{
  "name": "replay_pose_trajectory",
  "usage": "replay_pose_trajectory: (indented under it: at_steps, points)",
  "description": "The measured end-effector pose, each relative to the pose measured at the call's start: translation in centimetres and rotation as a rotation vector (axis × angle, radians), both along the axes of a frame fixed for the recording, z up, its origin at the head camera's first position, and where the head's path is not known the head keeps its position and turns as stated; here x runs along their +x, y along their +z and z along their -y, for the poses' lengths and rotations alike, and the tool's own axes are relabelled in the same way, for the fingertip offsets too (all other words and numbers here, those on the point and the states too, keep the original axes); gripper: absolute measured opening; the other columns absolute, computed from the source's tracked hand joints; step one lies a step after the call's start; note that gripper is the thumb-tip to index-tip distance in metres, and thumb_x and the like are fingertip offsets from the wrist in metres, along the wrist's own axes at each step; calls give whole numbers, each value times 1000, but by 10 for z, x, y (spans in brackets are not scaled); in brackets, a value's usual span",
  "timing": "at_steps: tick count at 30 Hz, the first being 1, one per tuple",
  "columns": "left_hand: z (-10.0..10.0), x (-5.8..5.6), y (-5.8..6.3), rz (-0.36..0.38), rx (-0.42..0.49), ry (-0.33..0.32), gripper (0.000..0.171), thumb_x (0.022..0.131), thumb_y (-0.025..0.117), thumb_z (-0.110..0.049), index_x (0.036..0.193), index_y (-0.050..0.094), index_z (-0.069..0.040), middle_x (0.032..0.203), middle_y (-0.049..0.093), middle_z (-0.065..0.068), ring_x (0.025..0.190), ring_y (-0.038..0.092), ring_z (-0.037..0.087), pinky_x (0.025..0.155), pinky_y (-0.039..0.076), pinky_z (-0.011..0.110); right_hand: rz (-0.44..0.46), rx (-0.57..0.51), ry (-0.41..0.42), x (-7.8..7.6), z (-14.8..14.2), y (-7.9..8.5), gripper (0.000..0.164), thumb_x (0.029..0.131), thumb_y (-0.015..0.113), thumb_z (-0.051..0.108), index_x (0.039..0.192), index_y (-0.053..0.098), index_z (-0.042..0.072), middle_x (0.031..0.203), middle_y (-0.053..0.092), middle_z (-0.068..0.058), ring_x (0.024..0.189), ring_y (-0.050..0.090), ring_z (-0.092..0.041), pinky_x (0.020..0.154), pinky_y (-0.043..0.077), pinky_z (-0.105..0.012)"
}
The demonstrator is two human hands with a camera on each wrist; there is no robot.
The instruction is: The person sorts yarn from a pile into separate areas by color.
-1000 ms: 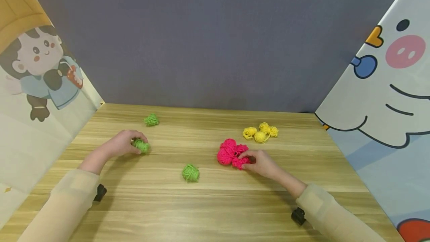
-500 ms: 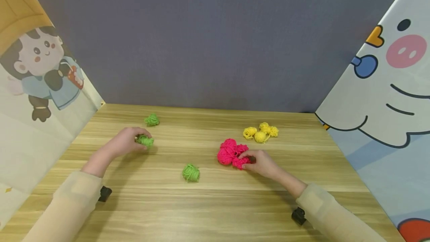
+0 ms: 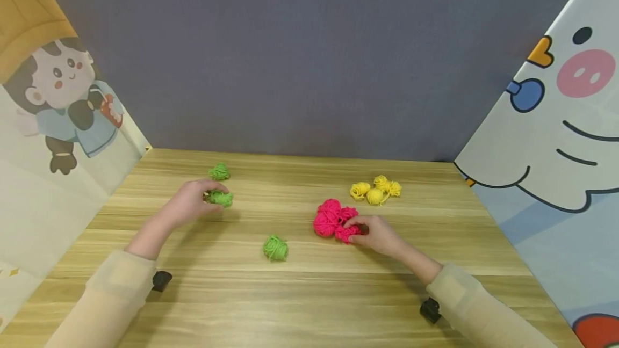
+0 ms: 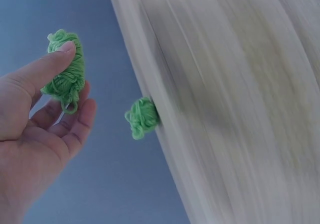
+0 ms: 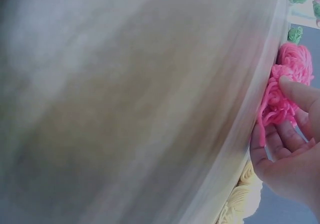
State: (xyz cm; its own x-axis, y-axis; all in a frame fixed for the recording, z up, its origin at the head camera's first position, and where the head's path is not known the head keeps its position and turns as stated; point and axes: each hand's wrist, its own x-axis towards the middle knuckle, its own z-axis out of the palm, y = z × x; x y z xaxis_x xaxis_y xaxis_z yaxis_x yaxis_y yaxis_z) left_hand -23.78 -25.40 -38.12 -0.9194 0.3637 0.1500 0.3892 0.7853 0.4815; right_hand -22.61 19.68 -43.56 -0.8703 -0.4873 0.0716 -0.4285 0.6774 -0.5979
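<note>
My left hand (image 3: 191,202) pinches a small green yarn ball (image 4: 70,69) between thumb and fingers, raised over the left part of the table. Just behind it lies another green yarn ball (image 3: 220,171), and a third green ball (image 3: 275,248) sits nearer the middle front. On the right, my right hand (image 3: 378,234) holds one ball of the pink yarn cluster (image 3: 329,218) with thumb and fingertips. In the right wrist view a loose pink strand (image 5: 261,131) hangs down over the fingers.
Several yellow yarn balls (image 3: 374,196) lie grouped behind the pink ones. A grey panel (image 3: 300,58) rises at the back of the wooden table (image 3: 309,305). Cartoon-printed walls stand at the left (image 3: 29,203) and right (image 3: 541,160).
My left hand has lifted the green yarn ball and carried it right and slightly away, toward the far green ball. My right hand stays on the pink yarn.
</note>
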Motion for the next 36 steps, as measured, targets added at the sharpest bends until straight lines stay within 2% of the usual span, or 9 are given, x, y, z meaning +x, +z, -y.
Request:
replay_pose_trajectory:
  at_steps: [8, 20, 27, 36]
  points:
    - [-14, 3, 0, -54, 30, 0, 34, 76, 78, -11, 109, 68, -6, 107, 68, 13, 91, 62, 27, 76, 53, 42, -5, 2, 3, -1, 0, -1, 22, 78, 77, 14, 99, 71, 18, 105, 69, -5, 99, 62, -21, 81, 52, -36]
    - [-39, 4, 1, -75, 98, -34, 36, 77, 78, -15, 111, 67, -8, 108, 68, 10, 88, 62, 20, 73, 53, 34, 2, -3, 2, -3, 1, -2, 22, 78, 77, 14, 99, 71, 19, 106, 69, -4, 100, 62, -20, 82, 51, -34]
    - [-57, 4, 0, -59, 139, -57, 36, 76, 79, -16, 110, 67, -9, 110, 67, 8, 90, 61, 18, 75, 53, 33, 9, -4, 6, -2, 1, 0, 22, 78, 76, 13, 99, 71, 17, 106, 69, -6, 100, 61, -21, 81, 51, -35]
    - [-80, 3, -7, -50, 165, -99, 36, 75, 79, -14, 109, 67, -9, 108, 67, 7, 89, 61, 17, 76, 53, 32, -8, 9, 12, -2, -1, -2, 22, 78, 76, 13, 100, 71, 16, 105, 69, -6, 100, 62, -22, 81, 51, -34]
